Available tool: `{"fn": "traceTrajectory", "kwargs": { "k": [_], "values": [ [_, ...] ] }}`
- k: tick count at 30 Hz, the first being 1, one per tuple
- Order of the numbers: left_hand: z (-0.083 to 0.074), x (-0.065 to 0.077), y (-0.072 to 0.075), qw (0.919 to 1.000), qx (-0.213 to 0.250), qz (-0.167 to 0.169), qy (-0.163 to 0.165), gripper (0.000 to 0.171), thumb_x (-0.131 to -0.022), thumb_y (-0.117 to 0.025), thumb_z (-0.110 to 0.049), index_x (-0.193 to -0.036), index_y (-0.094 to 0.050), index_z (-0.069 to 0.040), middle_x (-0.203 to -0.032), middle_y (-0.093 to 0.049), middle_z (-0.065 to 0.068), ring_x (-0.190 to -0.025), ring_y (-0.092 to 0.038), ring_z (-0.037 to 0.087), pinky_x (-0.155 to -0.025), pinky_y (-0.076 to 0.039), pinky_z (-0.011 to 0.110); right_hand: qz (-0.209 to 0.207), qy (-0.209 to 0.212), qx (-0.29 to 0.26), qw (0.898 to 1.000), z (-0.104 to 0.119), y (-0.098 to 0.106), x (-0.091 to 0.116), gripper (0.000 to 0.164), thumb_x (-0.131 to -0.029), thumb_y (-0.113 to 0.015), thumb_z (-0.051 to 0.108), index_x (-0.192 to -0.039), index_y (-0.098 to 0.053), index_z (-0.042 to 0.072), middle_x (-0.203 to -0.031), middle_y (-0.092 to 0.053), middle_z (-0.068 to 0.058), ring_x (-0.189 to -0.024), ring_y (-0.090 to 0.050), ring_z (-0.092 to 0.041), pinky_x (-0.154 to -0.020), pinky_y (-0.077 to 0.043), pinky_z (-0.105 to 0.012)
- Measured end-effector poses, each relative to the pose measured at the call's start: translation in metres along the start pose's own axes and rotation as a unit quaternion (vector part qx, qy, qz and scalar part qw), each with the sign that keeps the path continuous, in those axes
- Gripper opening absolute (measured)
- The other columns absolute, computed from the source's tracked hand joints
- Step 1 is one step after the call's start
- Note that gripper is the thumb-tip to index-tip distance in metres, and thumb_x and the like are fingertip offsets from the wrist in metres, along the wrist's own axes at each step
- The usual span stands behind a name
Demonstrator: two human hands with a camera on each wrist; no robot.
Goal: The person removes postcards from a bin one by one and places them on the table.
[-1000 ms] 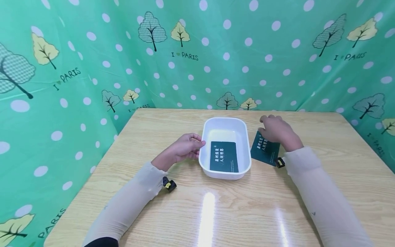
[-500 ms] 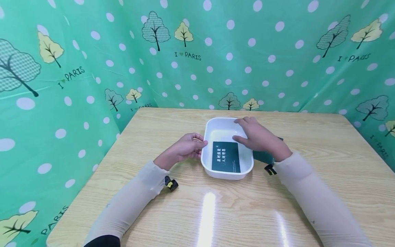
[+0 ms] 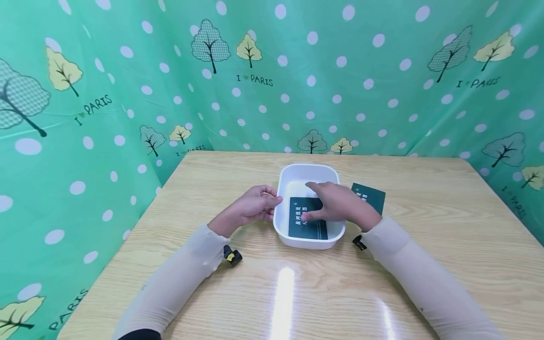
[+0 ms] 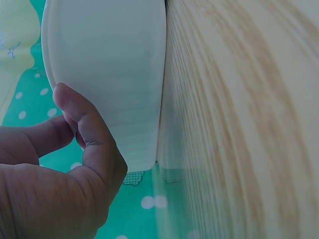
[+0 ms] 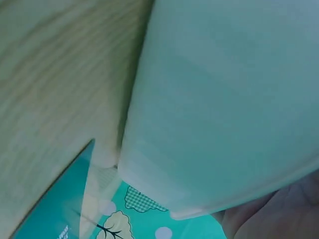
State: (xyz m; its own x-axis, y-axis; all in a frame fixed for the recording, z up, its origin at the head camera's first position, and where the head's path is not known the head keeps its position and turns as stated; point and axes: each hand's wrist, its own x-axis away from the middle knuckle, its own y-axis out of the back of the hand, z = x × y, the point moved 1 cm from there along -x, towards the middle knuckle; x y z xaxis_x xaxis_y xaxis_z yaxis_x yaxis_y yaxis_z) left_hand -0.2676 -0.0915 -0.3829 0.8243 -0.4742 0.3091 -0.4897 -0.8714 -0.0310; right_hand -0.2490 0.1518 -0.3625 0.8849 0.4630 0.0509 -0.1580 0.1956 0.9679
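Observation:
A white plastic basin (image 3: 310, 243) stands on the table with a dark green card (image 3: 299, 229) lying flat in it, white characters printed on top. My left hand (image 3: 257, 204) holds the basin's left side, thumb at the rim. In the left wrist view, that thumb (image 4: 82, 112) meets the rim, while the other fingertips are partly hidden. Over the basin, my right hand (image 3: 340, 203) has thumb and fingers spread apart above the card, holding nothing, and covers part of it. A second dark green card (image 3: 374, 197) lies on the table right of the basin, partly behind my right hand.
The wooden table (image 3: 229, 293) reaches back to a green dotted curtain (image 3: 272, 108) hanging behind and at the sides. Each wrist carries a small black device, such as the left wrist camera (image 3: 233, 256).
My right hand has moved left from above the card on the table, across the rim, to over the card in the basin. The left hand stays at the basin's side.

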Motion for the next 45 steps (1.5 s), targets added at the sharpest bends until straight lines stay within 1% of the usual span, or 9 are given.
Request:
{"fn": "traceTrajectory", "kwargs": {
  "k": [6,13,19,23,27,32,38,42,45],
  "values": [
    [-0.001,0.0,-0.001,1.0,-0.003,-0.005,0.002,0.026,-0.098,-0.059,-0.01,-0.117,-0.044,-0.001,-0.091,-0.062,0.011,-0.068,-0.059,0.018,-0.063,-0.055,0.03,0.018,0.009,0.043,0.999,-0.001,-0.007,-0.001,0.115,-0.064,-0.059,0.086,-0.15,-0.037,0.013,-0.14,-0.05,-0.012,-0.124,-0.048,-0.031,-0.1,-0.041,-0.052],
    [-0.002,0.0,-0.002,1.0,-0.002,-0.001,0.001,0.024,-0.098,-0.058,-0.008,-0.116,-0.044,-0.001,-0.097,-0.06,0.016,-0.068,-0.059,0.019,-0.063,-0.055,0.031,0.045,0.018,0.085,0.995,-0.001,-0.01,-0.001,0.109,-0.067,-0.063,0.081,-0.148,-0.04,0.011,-0.137,-0.054,-0.012,-0.123,-0.049,-0.029,-0.106,-0.031,-0.053],
    [0.0,-0.001,-0.001,1.0,-0.005,-0.005,0.002,0.025,-0.098,-0.059,-0.009,-0.116,-0.044,0.0,-0.096,-0.059,0.016,-0.069,-0.059,0.019,-0.062,-0.055,0.03,0.042,0.019,0.093,0.995,0.0,-0.012,-0.002,0.108,-0.068,-0.064,0.08,-0.148,-0.04,0.011,-0.134,-0.055,-0.013,-0.12,-0.051,-0.028,-0.105,-0.033,-0.052],
    [-0.001,0.0,-0.001,1.0,-0.005,-0.004,0.002,0.026,-0.098,-0.059,-0.009,-0.117,-0.043,0.0,-0.092,-0.06,0.013,-0.069,-0.06,0.019,-0.062,-0.055,0.03,0.032,0.018,0.093,0.995,0.001,-0.012,-0.002,0.113,-0.067,-0.063,0.08,-0.151,-0.033,0.011,-0.135,-0.053,-0.015,-0.12,-0.049,-0.031,-0.103,-0.036,-0.051],
    [-0.002,0.001,-0.001,1.0,0.0,0.0,0.003,0.026,-0.099,-0.058,-0.009,-0.117,-0.043,-0.001,-0.089,-0.061,0.011,-0.068,-0.06,0.018,-0.062,-0.055,0.03,0.016,0.022,0.088,0.996,0.001,-0.011,-0.001,0.116,-0.068,-0.065,0.079,-0.153,-0.028,0.01,-0.132,-0.051,-0.016,-0.112,-0.05,-0.031,-0.096,-0.043,-0.048],
    [-0.001,0.0,-0.001,1.0,0.005,0.001,0.001,0.025,-0.098,-0.058,-0.008,-0.117,-0.043,-0.001,-0.09,-0.062,0.011,-0.068,-0.06,0.018,-0.062,-0.055,0.03,-0.013,0.027,0.063,0.998,0.0,-0.009,-0.001,0.113,-0.067,-0.07,0.074,-0.149,-0.035,0.005,-0.126,-0.047,-0.013,-0.104,-0.043,-0.026,-0.088,-0.048,-0.041],
    [-0.002,0.0,-0.001,1.0,0.002,-0.006,0.002,0.025,-0.098,-0.059,-0.008,-0.116,-0.044,-0.001,-0.091,-0.06,0.013,-0.069,-0.059,0.019,-0.063,-0.055,0.03,-0.053,0.047,-0.008,0.997,0.002,-0.005,-0.005,0.095,-0.069,-0.079,0.059,-0.139,-0.045,0.005,-0.122,-0.046,-0.009,-0.104,-0.043,-0.023,-0.088,-0.049,-0.04],
    [-0.002,-0.001,0.0,1.0,-0.002,-0.007,0.004,0.025,-0.098,-0.059,-0.01,-0.117,-0.044,-0.001,-0.093,-0.059,0.013,-0.07,-0.059,0.019,-0.063,-0.055,0.03,-0.081,0.07,-0.053,0.993,0.004,-0.001,-0.006,0.08,-0.077,-0.082,0.043,-0.133,-0.043,0.003,-0.116,-0.05,-0.009,-0.1,-0.048,-0.021,-0.088,-0.049,-0.039],
    [-0.002,-0.001,-0.001,0.9999,-0.005,-0.01,0.007,0.025,-0.098,-0.06,-0.01,-0.117,-0.044,-0.002,-0.094,-0.059,0.013,-0.07,-0.059,0.02,-0.063,-0.055,0.03,-0.099,0.093,-0.069,0.988,0.005,0.001,-0.006,0.064,-0.086,-0.076,0.029,-0.131,-0.04,0.002,-0.115,-0.052,-0.009,-0.1,-0.05,-0.02,-0.088,-0.049,-0.038]
  ]
}}
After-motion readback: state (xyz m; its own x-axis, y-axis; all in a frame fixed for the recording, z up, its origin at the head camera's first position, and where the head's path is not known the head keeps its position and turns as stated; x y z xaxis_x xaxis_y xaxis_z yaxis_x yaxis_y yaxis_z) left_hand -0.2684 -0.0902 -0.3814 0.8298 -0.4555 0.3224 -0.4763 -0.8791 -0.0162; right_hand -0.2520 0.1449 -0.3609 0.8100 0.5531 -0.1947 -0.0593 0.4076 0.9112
